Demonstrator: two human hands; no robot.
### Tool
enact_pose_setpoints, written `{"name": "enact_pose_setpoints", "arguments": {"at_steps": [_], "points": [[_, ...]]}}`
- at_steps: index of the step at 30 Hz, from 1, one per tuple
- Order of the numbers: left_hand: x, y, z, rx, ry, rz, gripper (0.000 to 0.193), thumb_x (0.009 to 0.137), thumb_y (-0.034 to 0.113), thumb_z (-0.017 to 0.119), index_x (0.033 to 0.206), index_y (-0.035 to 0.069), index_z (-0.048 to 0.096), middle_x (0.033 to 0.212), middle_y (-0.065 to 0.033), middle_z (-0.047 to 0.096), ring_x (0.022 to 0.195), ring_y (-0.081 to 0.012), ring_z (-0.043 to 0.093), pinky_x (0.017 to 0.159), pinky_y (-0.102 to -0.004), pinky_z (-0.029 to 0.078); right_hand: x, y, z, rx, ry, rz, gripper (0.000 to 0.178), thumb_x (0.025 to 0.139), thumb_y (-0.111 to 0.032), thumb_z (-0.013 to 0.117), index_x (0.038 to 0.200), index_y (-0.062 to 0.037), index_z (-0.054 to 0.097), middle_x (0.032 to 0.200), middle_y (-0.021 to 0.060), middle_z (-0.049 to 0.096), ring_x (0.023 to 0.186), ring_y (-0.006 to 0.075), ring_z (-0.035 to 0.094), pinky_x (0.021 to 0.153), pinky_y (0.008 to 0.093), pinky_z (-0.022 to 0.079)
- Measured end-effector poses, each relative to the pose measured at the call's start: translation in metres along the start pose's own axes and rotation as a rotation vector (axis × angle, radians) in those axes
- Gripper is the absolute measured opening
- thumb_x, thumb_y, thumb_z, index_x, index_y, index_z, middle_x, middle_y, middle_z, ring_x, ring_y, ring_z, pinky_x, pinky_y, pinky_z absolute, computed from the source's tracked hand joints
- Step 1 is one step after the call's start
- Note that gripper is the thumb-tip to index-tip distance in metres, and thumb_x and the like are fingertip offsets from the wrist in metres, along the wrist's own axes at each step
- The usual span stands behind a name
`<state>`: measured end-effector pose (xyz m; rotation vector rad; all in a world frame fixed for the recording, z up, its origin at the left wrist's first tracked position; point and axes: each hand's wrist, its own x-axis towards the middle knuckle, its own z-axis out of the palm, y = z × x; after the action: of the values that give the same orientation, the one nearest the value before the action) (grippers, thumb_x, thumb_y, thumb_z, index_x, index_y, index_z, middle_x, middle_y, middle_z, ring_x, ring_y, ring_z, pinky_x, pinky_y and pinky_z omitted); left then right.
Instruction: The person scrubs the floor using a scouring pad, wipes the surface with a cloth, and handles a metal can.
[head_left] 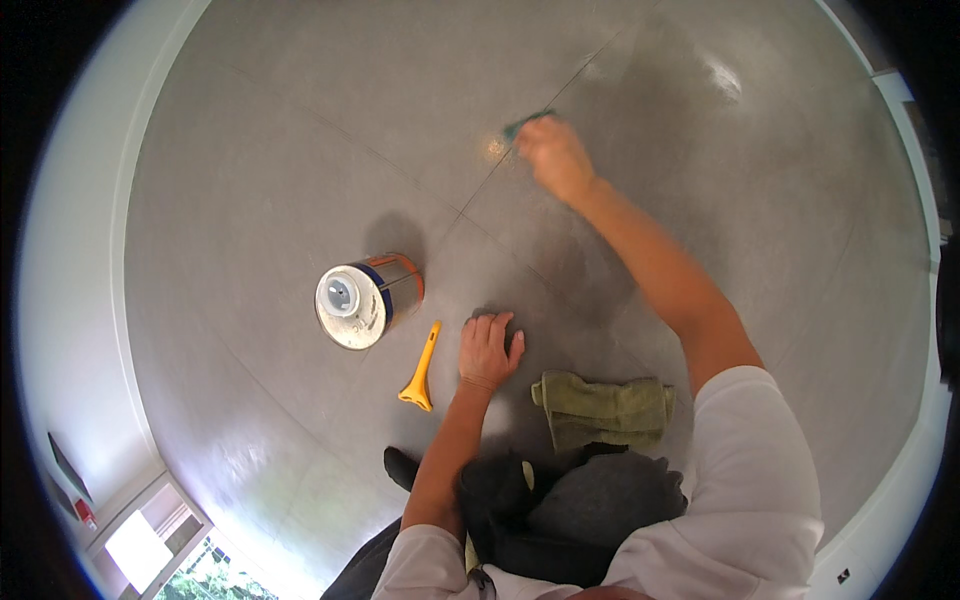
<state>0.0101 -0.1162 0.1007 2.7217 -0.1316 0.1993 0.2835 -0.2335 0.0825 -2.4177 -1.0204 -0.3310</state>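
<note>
1. Head view, right hand. The right hand (556, 158), slightly blurred, is closed around a green pad (530, 122), whose edge shows beyond the fingers; the exact finger placement cannot be told.
2. Head view, work area. The pad lies at the far end of the reach, at a thin dark seam in the grey floor (250, 220), just beside a pale speckled patch (497, 147). Good practice, as judged here: flat pad, even pressure, short overlapping strokes, no digging at the seam with a corner.
3. Head view, left hand. The left hand (487, 350) holds nothing visible; it rests palm down on the floor, thumb apart from the fingers. It probably serves as a prop; planted firmly, it would steady the long reach.
4. Head view, surroundings. A metal can (372, 300) and a yellow scraper (422, 370) lie left of the left hand, a folded olive cloth (605, 410) to its right. The can seems best left clear of the left forearm, lest it be knocked.
</note>
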Motion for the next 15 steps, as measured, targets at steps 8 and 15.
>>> {"name": "enact_pose_setpoints", "arguments": {"at_steps": [8,15], "points": [[-0.003,0.000,-0.002,-0.041,-0.042,-0.033,0.031,0.073,0.021,0.059,0.099,0.006,0.051,0.088,-0.0106,0.051,0.081,-0.0268,0.049,0.073,-0.0369,0.039,-0.009,-0.010,0.008,0.032,-0.022,-0.054,0.021,0.070,-0.005,0.057,0.090,-0.0058,0.063,0.101,0.0050,0.057,0.096,0.0211,0.051,0.085,0.0358,0.040],[-0.004,0.000,0.000,-0.043,-0.053,-0.027,0.031,0.073,0.021,0.059,0.099,0.005,0.051,0.088,-0.0114,0.051,0.081,-0.0277,0.049,0.073,-0.0371,0.039,-0.009,-0.005,0.015,0.038,-0.002,-0.116,0.022,0.068,0.000,0.055,0.089,-0.0040,0.063,0.097,0.0074,0.059,0.096,0.0234,0.053,0.087,0.0333,0.042]]}}
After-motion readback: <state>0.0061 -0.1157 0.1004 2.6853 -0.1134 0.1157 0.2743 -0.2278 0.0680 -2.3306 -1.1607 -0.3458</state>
